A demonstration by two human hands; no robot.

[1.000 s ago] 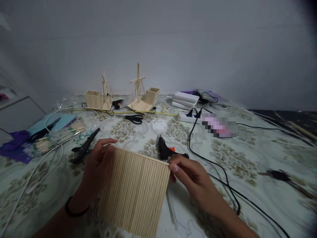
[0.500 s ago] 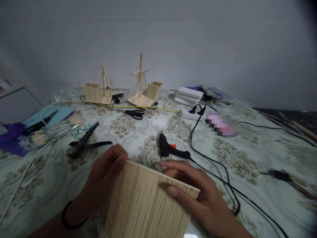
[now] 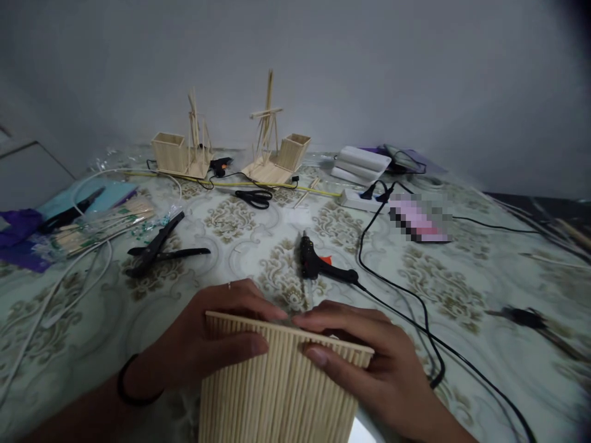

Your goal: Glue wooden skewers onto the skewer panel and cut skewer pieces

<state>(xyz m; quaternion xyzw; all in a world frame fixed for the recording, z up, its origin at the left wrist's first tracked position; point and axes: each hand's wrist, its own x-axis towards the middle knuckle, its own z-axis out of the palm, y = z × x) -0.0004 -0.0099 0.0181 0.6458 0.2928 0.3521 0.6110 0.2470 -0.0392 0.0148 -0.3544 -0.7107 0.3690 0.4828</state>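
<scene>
Pale grey wall (image 3: 323,74) across the bg, then a table under a shiny tablecloth (image 3: 249,252) w/ brownish scroll motifs. Wooden stick panel (image 3: 277,387) is front & center, right by the wearer, tilted, sticks running up-down w/ a thin strip along the top edge. Bottom's cut off by the frame.

Both hands are on it, partly curled. L hand (image 3: 207,329) has the top L part pinched, thumb flat on the near face, fingers behind the edge. R hand (image 3: 378,351) does the same on the R side, w/ fingertips of both nearly meeting mid-edge.

Back by the wall: two stick models, the L model (image 3: 170,155) & the R model (image 3: 272,170), each w/ an open box and upright sticks on a flat base. Far L there's a clear bag of sticks (image 3: 106,227).

Smaller stuff: white power strip (image 3: 362,200) w/ black plugs in it, black glue gun (image 3: 318,263) w/ orange trigger just past the R hand, black hinged cutter (image 3: 159,246) lying spread on the L, black-handled scissors (image 3: 255,197) near the models. Pink item (image 3: 420,218) is pixelated, can't ID. Tiniest: black wristband (image 3: 122,381) & a ring (image 3: 229,285), both L side.
</scene>
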